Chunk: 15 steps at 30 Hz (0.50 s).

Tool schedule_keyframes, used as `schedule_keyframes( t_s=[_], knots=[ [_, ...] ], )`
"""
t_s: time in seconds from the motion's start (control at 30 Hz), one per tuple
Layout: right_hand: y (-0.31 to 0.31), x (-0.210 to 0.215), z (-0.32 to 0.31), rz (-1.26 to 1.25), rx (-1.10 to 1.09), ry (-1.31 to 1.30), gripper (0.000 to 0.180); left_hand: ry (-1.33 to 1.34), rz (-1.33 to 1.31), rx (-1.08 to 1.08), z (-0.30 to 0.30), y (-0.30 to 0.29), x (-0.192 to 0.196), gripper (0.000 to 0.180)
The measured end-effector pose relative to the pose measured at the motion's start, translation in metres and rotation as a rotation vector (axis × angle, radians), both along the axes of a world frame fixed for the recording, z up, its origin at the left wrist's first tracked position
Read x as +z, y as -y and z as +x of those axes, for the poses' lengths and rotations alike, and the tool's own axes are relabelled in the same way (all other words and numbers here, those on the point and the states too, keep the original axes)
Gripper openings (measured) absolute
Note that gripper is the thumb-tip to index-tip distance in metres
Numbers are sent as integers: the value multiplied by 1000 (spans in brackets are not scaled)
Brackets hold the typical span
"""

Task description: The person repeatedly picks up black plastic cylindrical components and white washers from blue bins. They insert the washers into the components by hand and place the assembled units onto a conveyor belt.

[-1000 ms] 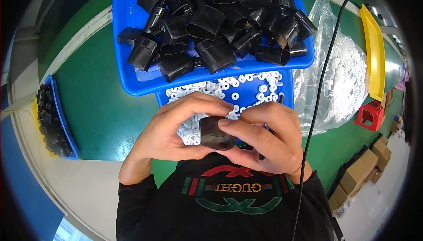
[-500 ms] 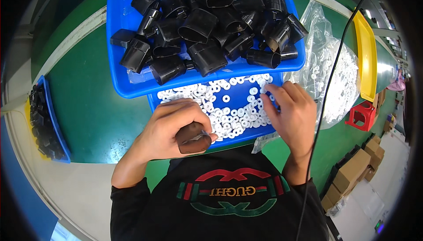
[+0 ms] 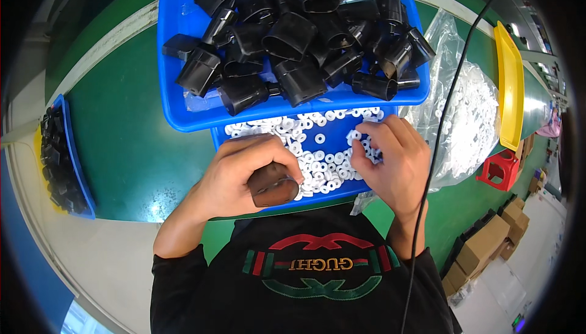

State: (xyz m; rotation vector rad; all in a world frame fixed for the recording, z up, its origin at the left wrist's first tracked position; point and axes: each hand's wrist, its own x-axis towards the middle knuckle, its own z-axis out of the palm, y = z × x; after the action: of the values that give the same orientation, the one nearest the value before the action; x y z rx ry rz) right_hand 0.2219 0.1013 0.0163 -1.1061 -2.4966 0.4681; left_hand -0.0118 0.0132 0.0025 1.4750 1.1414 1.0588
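Observation:
My left hand [image 3: 250, 172] is wrapped round a dark, glossy hollow plastic part [image 3: 273, 192], its wide oval end facing me. Over the lower blue tray [image 3: 323, 128], my right hand [image 3: 397, 157] pinches a small white ring washer [image 3: 353, 135] between thumb and forefinger. Loose white washers [image 3: 320, 166] lie thickly in that tray, around a bare patch of its floor. The larger blue bin [image 3: 177, 105] overlaps the tray's far side and is heaped with similar black plastic parts [image 3: 299, 80].
At the right lies a clear plastic bag [image 3: 470, 114] of white washers, with a yellow tray [image 3: 510, 83] beyond. A black cable [image 3: 452, 96] hangs down across the view. Another bin of black parts [image 3: 56, 157] stands at the far left. A red stool [image 3: 500, 169] and cardboard boxes [image 3: 482, 242] are on the floor.
My right hand has drawn slightly toward me and left, now with a white washer at its fingertips. My left hand has turned the plastic part a little, showing more of its open end.

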Motion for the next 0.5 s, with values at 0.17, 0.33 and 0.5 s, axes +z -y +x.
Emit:
schedule_keyframes(
  t_s=[0.17, 0.33, 0.5],
  knots=[
    [11, 21, -6, -49, 43, -198, 29, -52, 30, 11, 2, -3, 0, 25],
    [6, 14, -14, 11, 31, -35, 28, -62, -5, 26, 1, -2, 2, 26],
    [5, 8, -7, -12, 20, 27, 27, -39, 9, 20, 1, -2, 1, 26]
  ],
)
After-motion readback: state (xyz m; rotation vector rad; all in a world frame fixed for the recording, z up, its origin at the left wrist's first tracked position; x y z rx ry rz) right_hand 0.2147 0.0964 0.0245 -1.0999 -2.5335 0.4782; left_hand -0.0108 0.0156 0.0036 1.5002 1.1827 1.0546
